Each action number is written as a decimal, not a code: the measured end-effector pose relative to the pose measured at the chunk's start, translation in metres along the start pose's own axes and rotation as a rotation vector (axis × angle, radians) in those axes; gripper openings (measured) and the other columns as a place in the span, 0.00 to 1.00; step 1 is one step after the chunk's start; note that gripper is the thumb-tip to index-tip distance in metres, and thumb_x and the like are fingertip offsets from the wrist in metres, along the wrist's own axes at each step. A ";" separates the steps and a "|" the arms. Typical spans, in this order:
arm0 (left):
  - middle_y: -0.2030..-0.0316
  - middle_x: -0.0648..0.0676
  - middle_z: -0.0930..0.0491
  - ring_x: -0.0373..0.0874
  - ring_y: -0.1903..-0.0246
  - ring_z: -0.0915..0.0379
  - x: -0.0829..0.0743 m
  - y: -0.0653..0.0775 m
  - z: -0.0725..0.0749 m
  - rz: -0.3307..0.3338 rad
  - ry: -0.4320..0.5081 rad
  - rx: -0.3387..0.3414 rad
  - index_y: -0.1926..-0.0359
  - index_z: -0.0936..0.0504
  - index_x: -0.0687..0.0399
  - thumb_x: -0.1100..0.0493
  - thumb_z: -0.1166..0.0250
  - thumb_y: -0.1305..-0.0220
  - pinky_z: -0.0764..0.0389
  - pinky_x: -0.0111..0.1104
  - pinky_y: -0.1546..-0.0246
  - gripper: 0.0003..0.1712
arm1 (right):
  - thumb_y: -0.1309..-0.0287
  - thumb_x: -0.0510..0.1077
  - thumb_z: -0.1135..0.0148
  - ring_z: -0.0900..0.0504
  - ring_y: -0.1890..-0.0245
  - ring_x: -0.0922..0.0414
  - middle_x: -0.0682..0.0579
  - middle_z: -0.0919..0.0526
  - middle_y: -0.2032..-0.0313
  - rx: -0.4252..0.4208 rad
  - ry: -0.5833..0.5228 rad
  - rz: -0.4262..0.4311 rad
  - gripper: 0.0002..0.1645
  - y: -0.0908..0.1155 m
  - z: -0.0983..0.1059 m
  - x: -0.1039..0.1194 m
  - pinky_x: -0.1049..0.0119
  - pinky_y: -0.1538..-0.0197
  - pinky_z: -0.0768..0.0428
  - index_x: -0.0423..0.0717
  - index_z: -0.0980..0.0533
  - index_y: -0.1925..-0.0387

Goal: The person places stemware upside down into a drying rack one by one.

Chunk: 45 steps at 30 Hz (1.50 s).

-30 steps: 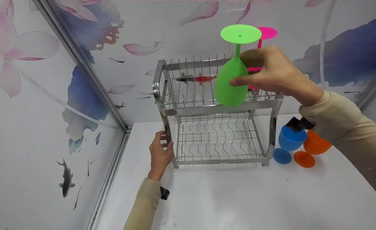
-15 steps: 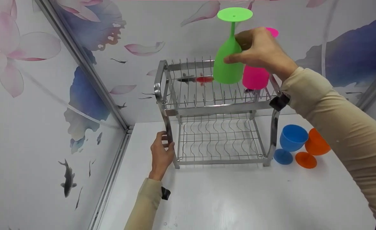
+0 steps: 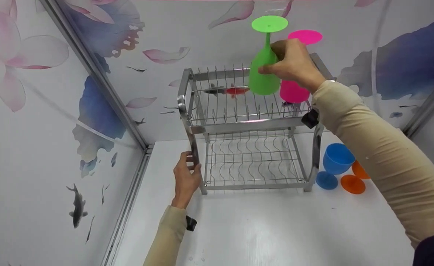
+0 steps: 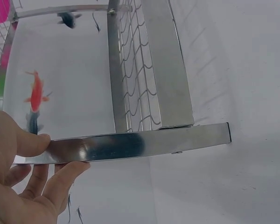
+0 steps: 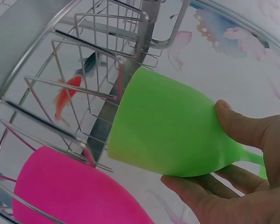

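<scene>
Right fingers (image 5: 233, 122) pinched the upturned green goblet (image 3: 264, 79), its mouth below them; left fingers (image 4: 32, 143) gripped the rack (image 3: 235, 128)! Danger loomed: 1 sideways wobble could have clipped the pink goblet (image 3: 294, 92) just behind the right fingers, toppling it.

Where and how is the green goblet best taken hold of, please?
Probably on the bowl of the green goblet, where it narrows toward the stem, from the right, as the right hand holds it: the goblet is upside down, so its rim below is left free.
</scene>
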<state>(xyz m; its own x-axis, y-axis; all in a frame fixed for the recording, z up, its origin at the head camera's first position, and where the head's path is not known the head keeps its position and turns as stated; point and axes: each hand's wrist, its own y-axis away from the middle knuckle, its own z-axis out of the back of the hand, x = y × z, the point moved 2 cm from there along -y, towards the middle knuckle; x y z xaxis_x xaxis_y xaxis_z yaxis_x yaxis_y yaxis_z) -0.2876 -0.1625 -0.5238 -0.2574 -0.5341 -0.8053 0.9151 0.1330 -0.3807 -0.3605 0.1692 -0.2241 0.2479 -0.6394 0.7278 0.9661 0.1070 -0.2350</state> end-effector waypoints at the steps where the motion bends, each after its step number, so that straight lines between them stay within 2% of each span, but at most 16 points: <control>1: 0.50 0.62 0.15 0.56 0.56 0.11 0.000 0.000 0.000 0.000 0.002 -0.003 0.35 0.24 0.61 0.71 0.31 0.32 0.08 0.43 0.55 0.26 | 0.38 0.43 0.23 0.17 0.36 0.45 0.39 0.16 0.36 -0.002 -0.006 0.000 0.36 -0.001 -0.003 -0.002 0.52 0.29 0.19 0.38 0.23 0.31; 7: 0.50 0.63 0.16 0.57 0.56 0.11 0.001 0.000 0.000 -0.009 0.008 -0.004 0.35 0.24 0.62 0.72 0.31 0.33 0.08 0.42 0.56 0.27 | 0.36 0.43 0.24 0.19 0.34 0.42 0.38 0.18 0.34 -0.001 -0.010 -0.011 0.37 -0.003 -0.014 -0.016 0.48 0.27 0.21 0.38 0.25 0.29; 24: 0.49 0.61 0.16 0.52 0.56 0.12 -0.001 -0.004 -0.007 -0.019 0.001 0.023 0.34 0.24 0.61 0.72 0.32 0.32 0.08 0.38 0.57 0.27 | 0.33 0.41 0.27 0.21 0.30 0.41 0.38 0.20 0.31 0.004 -0.036 -0.065 0.37 0.000 -0.020 -0.039 0.46 0.26 0.23 0.38 0.28 0.27; 39: 0.50 0.63 0.16 0.55 0.58 0.10 0.001 -0.003 -0.005 -0.032 0.003 0.005 0.35 0.24 0.63 0.72 0.31 0.33 0.08 0.39 0.58 0.27 | 0.36 0.43 0.25 0.20 0.32 0.40 0.37 0.20 0.32 -0.025 -0.020 -0.024 0.39 0.002 -0.021 -0.035 0.44 0.28 0.21 0.37 0.28 0.27; 45: 0.51 0.63 0.15 0.54 0.59 0.10 0.002 0.000 -0.002 -0.030 0.003 -0.012 0.36 0.23 0.63 0.73 0.31 0.33 0.08 0.40 0.58 0.26 | 0.36 0.46 0.23 0.23 0.28 0.39 0.36 0.25 0.27 -0.042 -0.028 0.001 0.44 0.013 -0.013 -0.030 0.44 0.25 0.25 0.36 0.30 0.25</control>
<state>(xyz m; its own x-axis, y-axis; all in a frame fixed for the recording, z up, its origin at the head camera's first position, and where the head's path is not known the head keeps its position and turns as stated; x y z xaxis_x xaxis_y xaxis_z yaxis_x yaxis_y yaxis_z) -0.2889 -0.1617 -0.5264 -0.2859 -0.5357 -0.7946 0.9030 0.1268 -0.4104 -0.3566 0.1802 -0.2573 0.2512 -0.6177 0.7452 0.9621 0.0750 -0.2622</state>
